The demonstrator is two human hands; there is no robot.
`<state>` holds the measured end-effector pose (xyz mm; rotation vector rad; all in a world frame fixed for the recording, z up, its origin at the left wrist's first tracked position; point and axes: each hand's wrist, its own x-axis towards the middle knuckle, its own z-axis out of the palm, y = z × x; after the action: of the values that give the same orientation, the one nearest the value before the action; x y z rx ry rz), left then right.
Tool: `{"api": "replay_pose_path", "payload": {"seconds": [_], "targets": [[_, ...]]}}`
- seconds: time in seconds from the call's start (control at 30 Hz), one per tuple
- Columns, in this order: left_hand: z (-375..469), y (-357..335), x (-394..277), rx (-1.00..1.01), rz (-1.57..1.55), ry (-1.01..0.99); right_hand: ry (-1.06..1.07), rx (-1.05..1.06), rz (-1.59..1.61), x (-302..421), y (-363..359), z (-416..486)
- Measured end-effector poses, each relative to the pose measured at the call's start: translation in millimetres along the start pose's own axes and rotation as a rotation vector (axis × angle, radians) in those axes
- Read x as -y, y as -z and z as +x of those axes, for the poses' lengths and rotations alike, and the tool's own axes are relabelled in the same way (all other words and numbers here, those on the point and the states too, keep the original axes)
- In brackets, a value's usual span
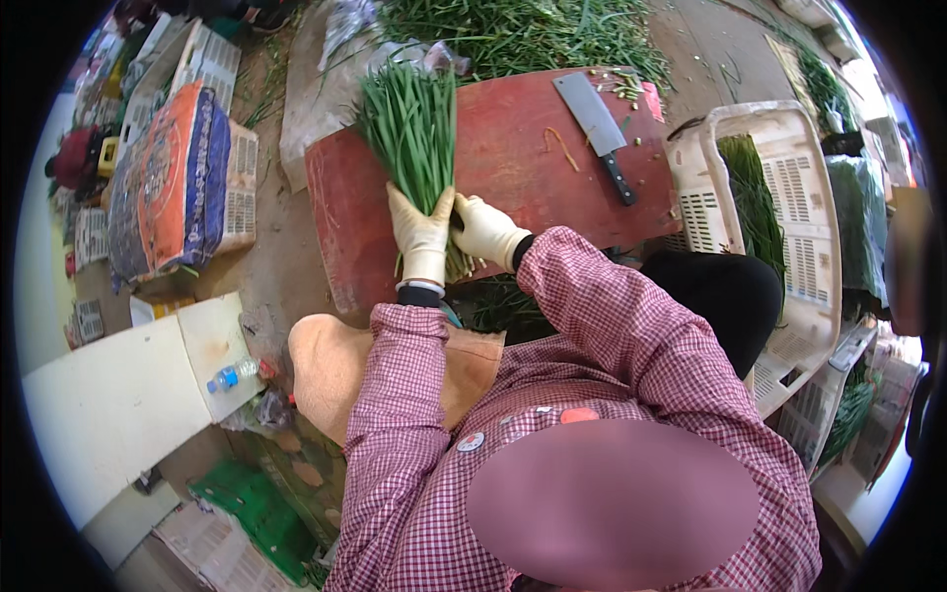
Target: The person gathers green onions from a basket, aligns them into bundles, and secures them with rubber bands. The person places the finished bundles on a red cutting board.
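A thick bunch of long green leafy stalks [414, 133], which look like Chinese chives, lies over the left part of a worn red board [510, 148]. My left hand [422, 229], in a cream glove, is wrapped around its lower part. My right hand [488, 233], gloved too, touches the bunch's right side near the cut ends; its fingertips are partly hidden, so its hold is unclear. A cleaver [592, 115] with a black handle rests on the board's right side. An orange-brown strip [562, 148] lies between the bunch and the cleaver.
Loose green leaves [518, 37] are heaped beyond the board. Cut stalk ends [625, 85] lie at its far right corner. A white plastic crate [806, 244] holding green stalks stands at the right. At the left, an orange and blue sack [177, 177] lies against a crate.
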<state>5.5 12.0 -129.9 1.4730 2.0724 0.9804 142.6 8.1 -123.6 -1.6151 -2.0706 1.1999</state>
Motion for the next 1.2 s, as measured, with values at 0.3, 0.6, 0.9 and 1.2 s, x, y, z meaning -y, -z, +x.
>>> {"api": "replay_pose_path", "payload": {"seconds": [0.3, 0.6, 0.9, 1.2], "targets": [[-4, 6, -24, 0.067, -0.058, -0.11, 0.133, 0.026, -0.371, 44, 116, -102], [-15, 20, -30, 0.062, 0.482, 0.061, -0.008, -0.71, -0.442, 8, 257, -326], [-27, 19, -78, 0.251, 0.562, 0.312, -0.308, -0.974, -0.28, -83, 247, -426], [-44, 12, -52, -0.179, 0.238, 0.19, -0.512, -0.929, -0.336, -169, 246, -487]]}}
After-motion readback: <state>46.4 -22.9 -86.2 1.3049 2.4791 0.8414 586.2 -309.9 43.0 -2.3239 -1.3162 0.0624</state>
